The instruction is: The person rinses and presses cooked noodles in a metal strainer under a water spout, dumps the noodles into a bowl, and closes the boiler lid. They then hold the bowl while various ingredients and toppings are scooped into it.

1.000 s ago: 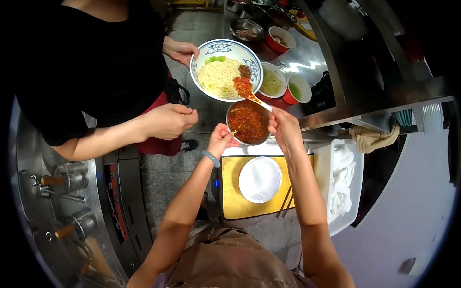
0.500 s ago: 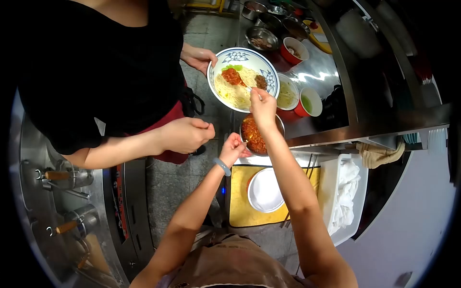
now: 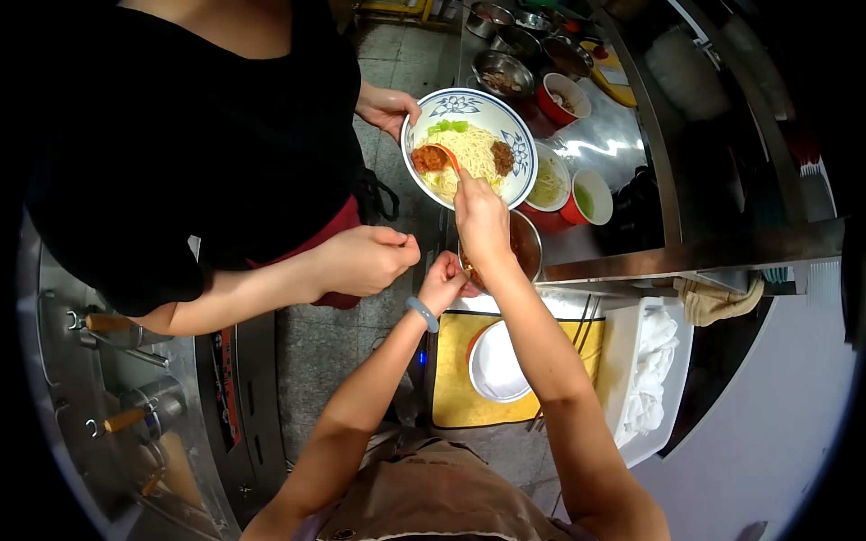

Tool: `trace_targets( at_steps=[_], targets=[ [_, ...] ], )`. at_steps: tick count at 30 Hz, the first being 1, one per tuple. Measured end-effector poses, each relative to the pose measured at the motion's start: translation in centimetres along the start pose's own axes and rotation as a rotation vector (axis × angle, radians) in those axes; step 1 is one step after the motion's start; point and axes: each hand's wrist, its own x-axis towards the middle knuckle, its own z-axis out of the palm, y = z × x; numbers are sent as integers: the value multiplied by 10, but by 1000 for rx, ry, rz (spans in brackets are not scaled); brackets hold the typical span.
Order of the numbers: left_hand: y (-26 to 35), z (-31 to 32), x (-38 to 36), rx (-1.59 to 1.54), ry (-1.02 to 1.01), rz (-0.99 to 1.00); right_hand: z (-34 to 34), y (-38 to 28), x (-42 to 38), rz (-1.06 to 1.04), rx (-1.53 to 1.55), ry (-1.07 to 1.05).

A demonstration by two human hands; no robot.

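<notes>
A white bowl with a blue flower pattern holds noodles, green vegetable pieces, brown minced topping and a red chunky sauce. My right hand grips the handle of a spoon, whose head is at the red sauce inside the bowl. With closed fingers, my left hand holds the rim of a metal bowl of red sauce, partly hidden under my right forearm. Another person's hand holds the patterned bowl's left rim; that person's other hand hovers loosely curled near my left hand.
Red-and-white tubs and several metal bowls stand along the steel counter. Nearer me, a white-lidded tub sits on a yellow cloth, beside chopsticks and a white bin of cloths. A metal shelf edge juts in at right.
The spoon has moved left within the patterned bowl, and the red sauce now lies at the noodles' left side. The patterned bowl appears shifted slightly right in view.
</notes>
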Motion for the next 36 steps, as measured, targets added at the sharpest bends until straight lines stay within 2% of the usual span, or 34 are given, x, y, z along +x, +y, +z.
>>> trace_targets(
  at_steps=[3,8,12,18,20,21,22,24,25,28,30,32,34,36],
  targets=[
    [7,9,-3,-18,61,-11,-7,-2,-7,8,-17,-8],
    [4,6,-2,15,50,2,-14,-2,-14,3,49,70],
    [5,7,-2,38,44,16,-12,-3,-18,-29,37,-4],
    [16,11,-5,42,65,-95,2,12,0,-3,30,26],
    [18,12,-7,83,78,-94,-1,17,0,48,121,146],
    [19,14,-7,121,86,-96,-7,20,-8,363,351,169],
    [19,15,-7,121,82,-97,-1,35,-15,576,536,138],
    [19,14,-7,70,74,-95,-14,40,-23,951,1176,129],
    [17,14,-7,57,75,-88,-17,41,-26,1034,1250,163],
    [12,12,-6,66,63,-42,-43,37,-53,1011,1414,236],
    [14,12,-7,60,47,-33,-67,30,-77,988,1399,268],
    [15,10,-6,75,38,-25,-91,25,-115,986,1110,297],
    [20,14,-8,87,39,-36,-91,31,-124,981,1096,331],
    [20,14,-6,112,39,-42,-84,37,-136,976,749,182]
  ],
)
